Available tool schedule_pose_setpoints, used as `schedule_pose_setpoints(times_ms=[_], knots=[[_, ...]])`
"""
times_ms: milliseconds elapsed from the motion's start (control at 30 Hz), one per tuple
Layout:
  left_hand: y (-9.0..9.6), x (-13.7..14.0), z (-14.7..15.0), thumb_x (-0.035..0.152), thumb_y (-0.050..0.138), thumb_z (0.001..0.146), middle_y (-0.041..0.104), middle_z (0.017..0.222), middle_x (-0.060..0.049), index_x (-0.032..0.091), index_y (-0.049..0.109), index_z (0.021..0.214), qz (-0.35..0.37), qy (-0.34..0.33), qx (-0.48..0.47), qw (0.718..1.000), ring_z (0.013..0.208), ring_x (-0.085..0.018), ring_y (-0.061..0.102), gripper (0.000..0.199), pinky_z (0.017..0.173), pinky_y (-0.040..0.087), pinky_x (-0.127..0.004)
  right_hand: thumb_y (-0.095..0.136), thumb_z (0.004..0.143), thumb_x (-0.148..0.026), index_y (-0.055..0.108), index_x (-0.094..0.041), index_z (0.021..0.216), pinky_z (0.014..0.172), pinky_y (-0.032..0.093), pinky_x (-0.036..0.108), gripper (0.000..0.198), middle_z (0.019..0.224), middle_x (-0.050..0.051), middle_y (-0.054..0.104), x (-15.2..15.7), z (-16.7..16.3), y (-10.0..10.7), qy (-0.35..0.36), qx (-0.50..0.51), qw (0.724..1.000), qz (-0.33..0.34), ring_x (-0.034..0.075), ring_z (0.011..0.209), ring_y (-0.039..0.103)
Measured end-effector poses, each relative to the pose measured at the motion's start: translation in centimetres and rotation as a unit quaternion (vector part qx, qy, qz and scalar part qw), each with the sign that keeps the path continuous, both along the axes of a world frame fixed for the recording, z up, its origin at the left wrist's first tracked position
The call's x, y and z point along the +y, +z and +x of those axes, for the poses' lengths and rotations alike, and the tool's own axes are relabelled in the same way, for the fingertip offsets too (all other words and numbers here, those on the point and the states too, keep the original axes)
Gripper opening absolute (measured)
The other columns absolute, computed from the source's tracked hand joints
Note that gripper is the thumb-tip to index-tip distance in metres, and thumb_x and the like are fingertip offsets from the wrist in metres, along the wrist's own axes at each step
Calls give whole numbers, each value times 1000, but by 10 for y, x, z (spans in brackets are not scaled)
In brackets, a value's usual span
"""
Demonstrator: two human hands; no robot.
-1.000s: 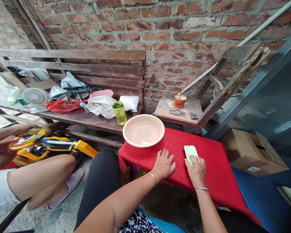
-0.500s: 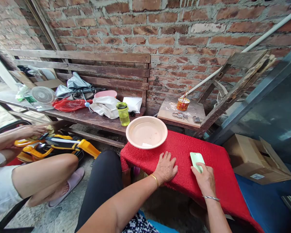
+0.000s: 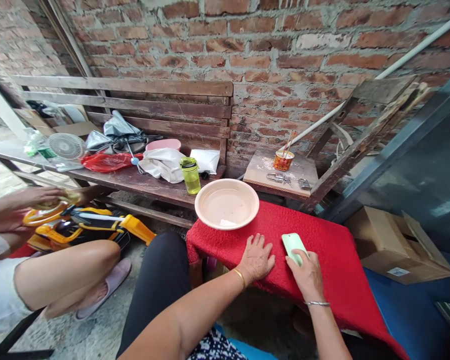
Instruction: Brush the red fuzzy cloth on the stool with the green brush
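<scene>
My left hand (image 3: pixel 258 257), with a gold bracelet at the wrist, lies palm down with spread fingers on a red cloth (image 3: pixel 333 260) over a low table. To its right, my right hand (image 3: pixel 306 272) grips the near end of a flat mint-green block with rounded corners (image 3: pixel 293 242). It rests on or just over the cloth; its underside is hidden and its exact kind is unclear. A pale pink basin (image 3: pixel 227 192) stands at the cloth's far left end, beyond my left hand, with what looks like water and a small white patch inside.
A wooden bench (image 3: pixel 165 187) holds a green bottle (image 3: pixel 190 175), bags and a fan (image 3: pixel 65 146). On a wooden chair (image 3: pixel 255 172) stand a noodle cup (image 3: pixel 283 161) and padlocks. A cardboard box (image 3: pixel 382 245) sits right. At left, another person's hand (image 3: pixel 47 196) is over yellow-black equipment (image 3: pixel 78 225).
My right hand has slid a little left with the mint-green block, closer to my left hand, which stays put. The other person's hand at left has risen slightly.
</scene>
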State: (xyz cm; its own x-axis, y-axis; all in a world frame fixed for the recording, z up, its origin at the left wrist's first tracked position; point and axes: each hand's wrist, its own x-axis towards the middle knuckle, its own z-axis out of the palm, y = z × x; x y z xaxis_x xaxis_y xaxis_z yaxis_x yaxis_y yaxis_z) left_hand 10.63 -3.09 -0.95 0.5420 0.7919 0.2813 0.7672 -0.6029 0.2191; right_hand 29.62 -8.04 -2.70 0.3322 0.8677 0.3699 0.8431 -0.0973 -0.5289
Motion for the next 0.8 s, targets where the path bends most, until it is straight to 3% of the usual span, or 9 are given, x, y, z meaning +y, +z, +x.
schedule_pose_setpoints(times_ms=[167, 300, 433, 600, 700, 800], knots=[[-3, 0, 0, 42, 57, 93, 57, 135, -16, 20, 63, 122, 4, 1, -1, 1000, 130, -33, 49, 37, 109, 36, -53, 49, 78, -69, 74, -22, 96, 78, 46, 42, 56, 84, 8, 50, -8, 45, -3, -100, 4, 995, -18, 28, 86, 51], [-6, 1, 0, 42, 56, 93, 57, 135, -16, 20, 63, 123, 6, 1, -2, 1000, 130, -34, 49, 38, 109, 36, -54, 49, 74, -75, 74, -20, 92, 73, 45, 42, 63, 75, 6, 48, -12, 65, 0, -167, 24, 986, 8, 29, 82, 51], [-5, 1, 0, 41, 57, 92, 57, 135, -17, 20, 63, 122, 9, 3, -3, 1000, 130, -34, 49, 37, 109, 36, -54, 54, 71, -76, 73, -20, 89, 76, 46, 41, 62, 78, 6, 52, -5, 32, 4, -104, 105, 989, 18, 27, 80, 55], [-7, 1, 0, 41, 58, 92, 57, 134, -17, 19, 64, 119, 16, 4, -7, 1000, 130, -33, 49, 35, 109, 35, -52, 56, 77, -61, 73, -25, 92, 81, 47, 40, 42, 90, 6, 53, 4, -10, 4, 19, 71, 997, -6, 24, 82, 55], [-8, 1, 0, 41, 57, 92, 57, 134, -16, 20, 63, 121, 17, 4, -7, 1000, 130, -33, 49, 36, 109, 35, -52, 56, 78, -60, 72, -25, 92, 83, 47, 42, 42, 90, 6, 52, 4, 2, 1, 6, 63, 998, -9, 25, 84, 55], [-8, 2, 0, 41, 58, 92, 57, 134, -15, 21, 63, 121, 14, 3, -8, 1000, 130, -32, 48, 36, 109, 35, -53, 54, 77, -67, 72, -23, 94, 83, 47, 43, 51, 87, 7, 52, 2, 25, -4, -52, 58, 997, -3, 27, 87, 54]])
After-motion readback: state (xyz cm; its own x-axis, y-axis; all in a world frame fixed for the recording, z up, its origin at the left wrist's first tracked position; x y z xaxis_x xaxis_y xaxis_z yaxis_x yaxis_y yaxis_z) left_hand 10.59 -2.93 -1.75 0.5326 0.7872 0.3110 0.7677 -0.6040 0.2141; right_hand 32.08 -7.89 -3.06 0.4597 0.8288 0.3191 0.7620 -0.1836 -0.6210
